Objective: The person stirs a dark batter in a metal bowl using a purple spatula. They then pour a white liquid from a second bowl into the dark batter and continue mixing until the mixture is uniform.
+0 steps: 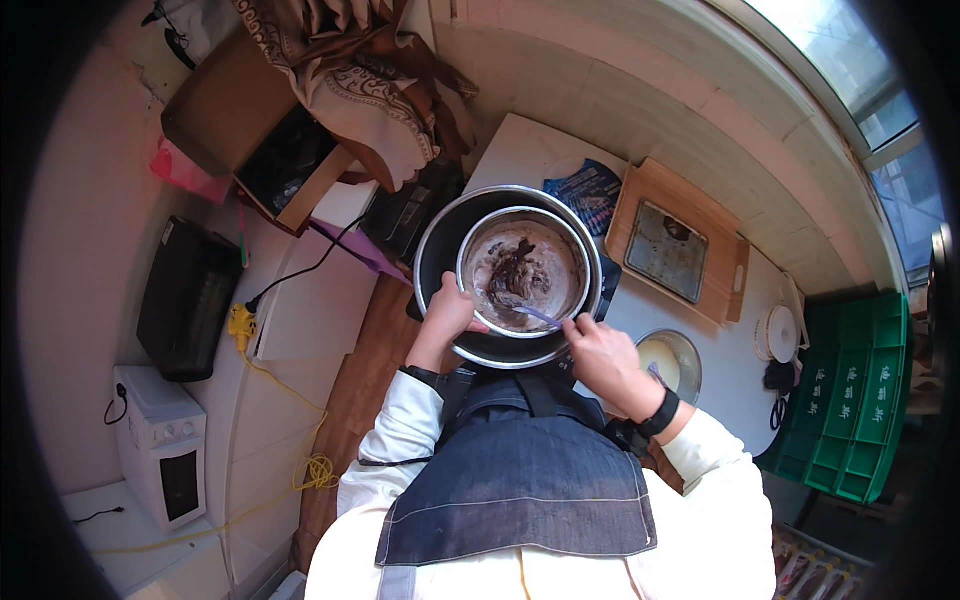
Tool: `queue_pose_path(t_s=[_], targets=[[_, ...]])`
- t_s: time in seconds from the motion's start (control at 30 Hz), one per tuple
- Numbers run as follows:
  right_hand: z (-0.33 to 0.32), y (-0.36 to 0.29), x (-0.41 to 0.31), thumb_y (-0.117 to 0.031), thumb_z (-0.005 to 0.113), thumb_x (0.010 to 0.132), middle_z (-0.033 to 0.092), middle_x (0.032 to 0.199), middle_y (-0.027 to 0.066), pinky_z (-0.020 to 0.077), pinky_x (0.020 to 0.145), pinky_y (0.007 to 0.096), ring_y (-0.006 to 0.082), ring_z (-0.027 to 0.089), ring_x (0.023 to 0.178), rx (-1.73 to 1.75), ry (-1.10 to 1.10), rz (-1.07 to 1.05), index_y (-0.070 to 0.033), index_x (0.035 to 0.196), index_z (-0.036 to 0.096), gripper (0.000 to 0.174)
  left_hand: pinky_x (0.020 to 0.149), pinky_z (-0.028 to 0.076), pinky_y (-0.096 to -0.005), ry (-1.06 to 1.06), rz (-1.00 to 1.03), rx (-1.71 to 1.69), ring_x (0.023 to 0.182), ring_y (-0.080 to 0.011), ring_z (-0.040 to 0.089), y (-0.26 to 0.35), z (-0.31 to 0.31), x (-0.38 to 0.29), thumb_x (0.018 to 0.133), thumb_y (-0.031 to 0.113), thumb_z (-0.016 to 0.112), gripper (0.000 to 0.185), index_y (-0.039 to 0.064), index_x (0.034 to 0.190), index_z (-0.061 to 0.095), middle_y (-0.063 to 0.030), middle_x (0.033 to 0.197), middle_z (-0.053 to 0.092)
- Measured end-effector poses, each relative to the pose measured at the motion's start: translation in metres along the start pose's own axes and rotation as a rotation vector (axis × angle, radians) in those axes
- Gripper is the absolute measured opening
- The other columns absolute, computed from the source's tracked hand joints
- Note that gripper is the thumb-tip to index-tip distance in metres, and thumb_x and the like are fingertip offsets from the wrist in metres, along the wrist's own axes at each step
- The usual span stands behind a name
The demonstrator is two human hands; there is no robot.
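Note:
A small metal bowl [460, 262] sits inside a larger metal bowl [437, 251] in front of me. Dark brown mixture [510, 274] lies streaked through a paler, greyish-brown mass in the small bowl. My left hand [448, 309] grips the small bowl's rim at the lower left, thumb up along its edge. In my right hand [604, 358] is the handle of a purple spatula [538, 314]; its blade dips into the mixture and is partly covered. To the right of that hand stands another metal bowl [696, 367] with pale yellow batter and a purple utensil, partly hidden by my wrist.
Behind the bowls, a wooden tray [626, 206] bears a stained metal baking tray [664, 259] beside a blue printed package [589, 193]. Green plastic crates [847, 397] stand at right. A yellow extension cord [319, 471] trails along the white cabinets at left.

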State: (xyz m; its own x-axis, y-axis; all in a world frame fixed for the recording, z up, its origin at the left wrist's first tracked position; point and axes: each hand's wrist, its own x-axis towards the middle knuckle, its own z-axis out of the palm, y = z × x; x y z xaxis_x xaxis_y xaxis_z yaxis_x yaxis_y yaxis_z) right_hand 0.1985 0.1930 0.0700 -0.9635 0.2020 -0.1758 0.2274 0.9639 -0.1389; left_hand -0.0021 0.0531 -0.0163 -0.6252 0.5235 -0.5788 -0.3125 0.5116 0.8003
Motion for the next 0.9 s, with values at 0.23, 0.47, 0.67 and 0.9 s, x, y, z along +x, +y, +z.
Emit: queue_pose_path(t_s=[0.23, 0.47, 0.67, 0.9], targets=[[-0.016, 0.026, 0.015, -0.007, 0.062, 0.067, 0.056, 0.083, 0.0104, 0.0518, 0.058, 0.0365, 0.0276, 0.062, 0.073, -0.156, 0.274, 0.126, -0.004, 0.089, 0.058, 0.022, 0.049, 0.059, -0.0337, -0.015, 0.020, -0.022, 0.062, -0.0326, 0.067, -0.003, -0.001, 0.001, 0.091, 0.001, 0.034, 0.021, -0.007, 0.110, 0.032, -0.0283, 0.098, 0.056], [0.008, 0.031, 0.015, -0.003, 0.054, 0.074, 0.061, 0.078, 0.0197, 0.0526, 0.055, 0.0422, 0.0346, 0.064, 0.063, -0.033, 0.107, 0.109, 0.002, 0.081, 0.055, 0.008, 0.048, 0.058, -0.0339, -0.017, 0.007, -0.018, 0.058, -0.0323, 0.066, -0.003, -0.001, 0.005, 0.092, 0.001, 0.033, 0.019, -0.006, 0.110, 0.030, -0.0279, 0.096, 0.055], [0.006, -0.004, -0.004, -0.003, 0.055, 0.073, 0.059, 0.079, 0.0177, 0.0528, 0.055, 0.0406, 0.0323, 0.065, 0.064, 0.021, 0.022, 0.006, 0.001, 0.084, 0.052, 0.013, 0.048, 0.059, -0.0337, -0.040, -0.002, -0.010, 0.059, -0.0328, 0.066, -0.003, -0.002, 0.004, 0.092, 0.002, 0.033, 0.020, -0.005, 0.110, 0.028, -0.0266, 0.091, 0.055], [-0.011, 0.006, 0.007, -0.003, 0.058, 0.068, 0.058, 0.081, 0.0155, 0.0525, 0.055, 0.0414, 0.0319, 0.064, 0.067, -0.016, 0.177, 0.137, -0.003, 0.086, 0.052, 0.020, 0.048, 0.059, -0.0343, -0.026, -0.003, -0.010, 0.060, -0.0332, 0.067, -0.001, -0.001, 0.001, 0.093, 0.002, 0.033, 0.019, -0.005, 0.110, 0.029, -0.0272, 0.092, 0.055]])
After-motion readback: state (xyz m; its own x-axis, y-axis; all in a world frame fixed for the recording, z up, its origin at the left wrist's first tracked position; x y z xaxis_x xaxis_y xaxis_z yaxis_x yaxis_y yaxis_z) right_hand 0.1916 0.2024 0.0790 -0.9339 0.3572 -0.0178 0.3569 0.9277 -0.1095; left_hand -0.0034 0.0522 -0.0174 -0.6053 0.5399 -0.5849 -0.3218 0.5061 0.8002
